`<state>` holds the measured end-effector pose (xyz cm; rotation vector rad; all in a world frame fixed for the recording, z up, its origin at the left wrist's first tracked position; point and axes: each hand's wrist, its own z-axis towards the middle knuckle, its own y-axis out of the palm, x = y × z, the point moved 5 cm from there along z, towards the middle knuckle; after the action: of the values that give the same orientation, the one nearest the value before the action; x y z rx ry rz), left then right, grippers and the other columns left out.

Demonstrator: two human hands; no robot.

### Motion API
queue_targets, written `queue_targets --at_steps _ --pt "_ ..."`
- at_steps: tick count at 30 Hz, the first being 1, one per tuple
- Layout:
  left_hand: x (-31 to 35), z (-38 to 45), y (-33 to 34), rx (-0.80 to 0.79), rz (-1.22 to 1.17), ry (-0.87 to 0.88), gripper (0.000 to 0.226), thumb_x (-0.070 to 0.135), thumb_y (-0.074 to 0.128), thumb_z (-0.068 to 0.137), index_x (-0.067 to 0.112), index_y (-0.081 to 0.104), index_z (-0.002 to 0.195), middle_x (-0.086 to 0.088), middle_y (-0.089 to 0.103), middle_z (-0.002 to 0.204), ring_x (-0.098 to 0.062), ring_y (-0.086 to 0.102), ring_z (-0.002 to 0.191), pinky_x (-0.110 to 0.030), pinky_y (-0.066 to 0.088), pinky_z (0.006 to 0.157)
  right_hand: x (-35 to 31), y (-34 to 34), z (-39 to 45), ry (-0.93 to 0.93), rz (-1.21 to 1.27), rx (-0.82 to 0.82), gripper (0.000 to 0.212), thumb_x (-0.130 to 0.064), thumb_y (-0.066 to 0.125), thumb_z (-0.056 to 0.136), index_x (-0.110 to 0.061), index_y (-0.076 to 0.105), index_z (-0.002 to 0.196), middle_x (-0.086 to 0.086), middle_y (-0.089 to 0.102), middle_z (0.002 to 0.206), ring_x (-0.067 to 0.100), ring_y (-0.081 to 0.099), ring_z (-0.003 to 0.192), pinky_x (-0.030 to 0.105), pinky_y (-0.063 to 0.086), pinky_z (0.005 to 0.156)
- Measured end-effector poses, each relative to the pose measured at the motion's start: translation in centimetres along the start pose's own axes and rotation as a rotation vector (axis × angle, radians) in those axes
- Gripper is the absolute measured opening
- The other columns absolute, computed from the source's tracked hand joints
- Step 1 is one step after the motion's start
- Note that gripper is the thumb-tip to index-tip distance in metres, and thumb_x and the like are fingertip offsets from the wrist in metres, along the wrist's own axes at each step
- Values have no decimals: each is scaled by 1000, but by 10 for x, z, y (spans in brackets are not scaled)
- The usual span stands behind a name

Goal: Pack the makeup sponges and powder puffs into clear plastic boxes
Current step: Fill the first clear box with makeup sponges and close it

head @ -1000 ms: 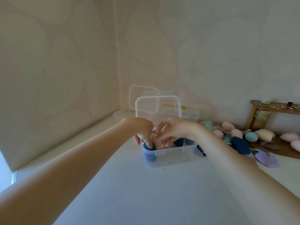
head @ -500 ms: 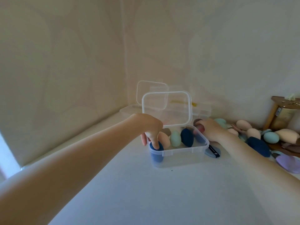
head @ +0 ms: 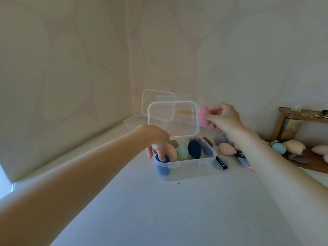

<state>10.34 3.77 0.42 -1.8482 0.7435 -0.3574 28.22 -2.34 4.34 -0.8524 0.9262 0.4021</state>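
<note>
We have the clear box [head: 184,167] sitting on the white table [head: 159,210], its hinged lid [head: 173,119] standing upright at the back. Inside it a row of sponges stands on end: a navy one [head: 162,166] at the left corner, then peach [head: 171,151], mint [head: 182,150] and another dark blue [head: 194,149].

Our left hand [head: 156,141] reaches into the box from above, fingers curled downward, one fingertip pressing on the top of the navy sponge (whether the others are touching it we cannot tell; they are partly hidden behind the rim). It grips nothing that we can see.

Our right hand [head: 224,118] is up in the air, just to the right of the lid's upper corner, pinching a pink sponge [head: 204,116] between thumb and fingertips. The sponge is egg-shaped, and its long axis is roughly upright, leaning a little.

The relation that matters is this: the pink sponge is above the box and to the right of the lid, so the opening lies down and to the left of our right hand, in front of the lid. The lid's edge stands between the two, so we judge the hand should come forward around it before descending. The free space looks to be toward the box's right end. Kept upright, the sponge would match the row.

The loose pile of sponges and puffs [head: 229,148] lies on the table to the right of the box, under our right forearm, so that hand is the nearer for later picks.
</note>
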Motion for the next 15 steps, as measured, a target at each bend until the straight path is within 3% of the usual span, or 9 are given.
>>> queue_targets --at_steps 2,6,8,11,15 --pt "0 -2 0 -3 -7 0 32 29 65 86 15 49 62 8 54 69 -17 65 70 -29 50 91 -20 15 -14 41 90 -238 20 -19 68 85 -14 55 100 6 64 83 14 56 52 17 41 41" --pt "-2 -1 1 6 -40 15 30 28 66 85 15 48 65 9 53 69 -13 63 62 -25 50 81 -21 63 -53 102 -3 -716 5 -9 60 91 -13 59 93 7 65 74 12 61 53 17 50 50" --pt "-2 0 2 18 -66 29 29 28 66 85 11 50 68 7 53 69 -12 61 58 -22 49 71 -10 76 -60 129 -94 -737 9 -7 61 89 -11 58 96 8 63 75 16 62 60 23 53 62" --pt "-3 -2 3 48 -117 36 27 29 65 86 5 55 95 6 51 72 -13 62 59 -18 46 62 -4 81 -60 95 -240 -729 12 -5 62 86 -12 60 95 10 67 74 24 65 69 33 55 78" --pt "-4 -4 4 63 -169 25 41 30 64 87 3 53 116 4 52 77 -14 64 62 -16 45 62 -10 81 -62 33 -449 -737 14 -10 67 80 -19 64 90 0 67 69 15 65 66 22 52 69"
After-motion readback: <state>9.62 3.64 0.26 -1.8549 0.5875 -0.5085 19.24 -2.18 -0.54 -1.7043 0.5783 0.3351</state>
